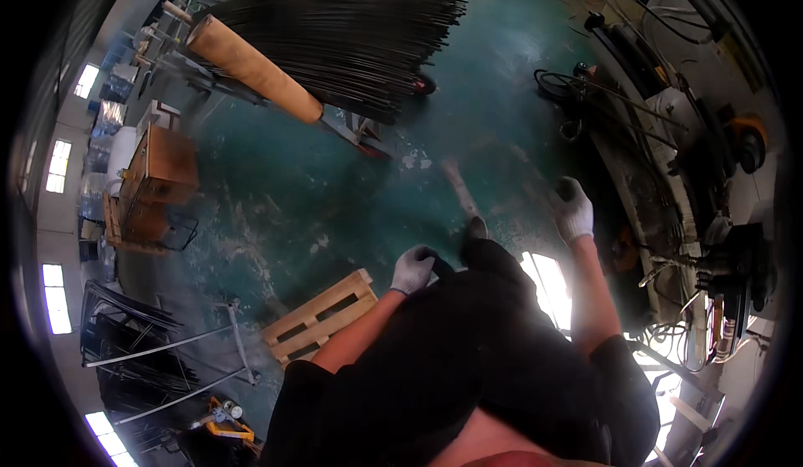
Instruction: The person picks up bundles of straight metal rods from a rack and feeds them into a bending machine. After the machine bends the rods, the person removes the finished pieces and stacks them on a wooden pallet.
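Note:
I wear white gloves with dark fingers on both hands. My left hand (413, 269) hangs beside my dark trousers, its fingers loosely bent and partly lost against the dark cloth. No object shows in it. Out to the right, my right hand (574, 209) is held in the air over the floor, fingers slightly curled, with nothing visible between them. The nearest thing to my left forearm is a wooden pallet (365, 289) on the floor. To the right of my right hand stands a long machine bench (633, 195) with cables and metal parts.
Ahead on the left, a rack bears a large bundle of long black rods (335, 36) behind a tan roller (255, 67). A brown cabinet (171, 164) stands at the left. Nearer are a metal-framed cart (238, 341) and a yellow tool (227, 427). The green floor (335, 191) has worn patches.

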`<move>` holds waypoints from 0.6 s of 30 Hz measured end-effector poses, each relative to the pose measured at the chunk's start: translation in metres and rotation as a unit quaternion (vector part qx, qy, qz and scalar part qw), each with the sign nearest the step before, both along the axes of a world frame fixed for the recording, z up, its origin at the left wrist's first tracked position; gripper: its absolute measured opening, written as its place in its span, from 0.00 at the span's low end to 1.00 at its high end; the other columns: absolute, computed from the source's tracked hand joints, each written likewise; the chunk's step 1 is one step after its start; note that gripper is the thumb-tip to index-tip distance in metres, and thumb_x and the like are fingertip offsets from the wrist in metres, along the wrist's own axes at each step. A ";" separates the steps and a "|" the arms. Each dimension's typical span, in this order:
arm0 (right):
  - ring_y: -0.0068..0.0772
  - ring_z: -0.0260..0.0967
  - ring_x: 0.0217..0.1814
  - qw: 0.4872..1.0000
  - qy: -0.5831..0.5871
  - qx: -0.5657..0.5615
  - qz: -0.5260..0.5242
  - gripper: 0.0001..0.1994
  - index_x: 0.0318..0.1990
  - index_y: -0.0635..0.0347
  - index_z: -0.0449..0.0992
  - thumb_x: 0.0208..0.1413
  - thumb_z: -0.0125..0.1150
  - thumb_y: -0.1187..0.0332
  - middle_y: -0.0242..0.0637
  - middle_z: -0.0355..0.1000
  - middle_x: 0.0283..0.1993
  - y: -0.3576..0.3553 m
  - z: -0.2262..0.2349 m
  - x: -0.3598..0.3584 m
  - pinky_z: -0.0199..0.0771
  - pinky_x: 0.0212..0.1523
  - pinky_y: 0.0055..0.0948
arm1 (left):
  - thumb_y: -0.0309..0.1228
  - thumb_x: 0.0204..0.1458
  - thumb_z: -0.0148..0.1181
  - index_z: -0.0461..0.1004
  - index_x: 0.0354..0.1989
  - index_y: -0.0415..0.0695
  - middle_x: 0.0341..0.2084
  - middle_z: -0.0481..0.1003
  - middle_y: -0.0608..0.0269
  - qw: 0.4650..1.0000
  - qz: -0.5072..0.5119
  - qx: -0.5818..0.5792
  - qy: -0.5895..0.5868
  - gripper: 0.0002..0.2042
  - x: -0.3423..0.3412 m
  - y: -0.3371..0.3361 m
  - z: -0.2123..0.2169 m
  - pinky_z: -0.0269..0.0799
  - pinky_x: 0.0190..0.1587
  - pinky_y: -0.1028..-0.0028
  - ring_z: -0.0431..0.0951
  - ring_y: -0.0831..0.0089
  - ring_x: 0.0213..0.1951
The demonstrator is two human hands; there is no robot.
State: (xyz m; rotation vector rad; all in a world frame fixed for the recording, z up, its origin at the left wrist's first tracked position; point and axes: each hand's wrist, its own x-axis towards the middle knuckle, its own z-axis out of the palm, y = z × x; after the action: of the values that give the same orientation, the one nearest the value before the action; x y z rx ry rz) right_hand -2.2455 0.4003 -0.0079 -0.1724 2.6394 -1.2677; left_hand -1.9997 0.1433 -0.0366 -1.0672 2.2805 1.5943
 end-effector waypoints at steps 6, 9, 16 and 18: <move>0.46 0.70 0.60 0.965 0.046 -0.005 0.260 0.34 0.61 0.63 0.68 0.47 0.72 0.57 0.51 0.71 0.59 -0.239 0.051 -0.069 0.68 0.62 0.37 | 0.22 0.52 0.57 0.78 0.40 0.38 0.33 0.80 0.57 0.977 0.093 -0.113 0.154 0.08 -0.052 -0.057 0.013 0.73 0.45 0.74 0.80 0.72 0.38; 0.50 0.65 0.64 0.943 0.087 0.106 0.302 0.39 0.62 0.63 0.66 0.45 0.72 0.51 0.50 0.69 0.61 -0.333 0.063 -0.088 0.65 0.64 0.40 | 0.22 0.53 0.56 0.78 0.40 0.37 0.33 0.80 0.60 0.964 0.219 -0.007 0.151 0.08 -0.057 -0.081 -0.001 0.73 0.45 0.75 0.79 0.75 0.38; 0.51 0.69 0.59 0.898 0.101 0.297 0.310 0.39 0.54 0.64 0.73 0.46 0.67 0.38 0.51 0.72 0.56 -0.434 0.025 -0.105 0.70 0.59 0.42 | 0.27 0.51 0.56 0.79 0.38 0.38 0.31 0.81 0.52 0.976 0.206 0.020 0.069 0.09 -0.043 -0.133 -0.032 0.73 0.44 0.72 0.81 0.70 0.37; 0.50 0.73 0.55 0.892 0.033 0.298 0.338 0.37 0.50 0.65 0.76 0.46 0.67 0.38 0.52 0.75 0.52 -0.431 0.034 -0.108 0.74 0.55 0.41 | 0.28 0.51 0.56 0.79 0.36 0.38 0.30 0.80 0.50 0.970 0.223 -0.022 0.092 0.09 -0.048 -0.153 -0.040 0.74 0.42 0.71 0.81 0.69 0.36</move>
State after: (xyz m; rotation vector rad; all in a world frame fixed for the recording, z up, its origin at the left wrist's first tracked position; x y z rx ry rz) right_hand -2.3539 -0.0308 0.0257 -0.9318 2.5102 -0.2203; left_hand -2.0473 -0.0097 -0.0767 -1.5960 2.3121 1.8772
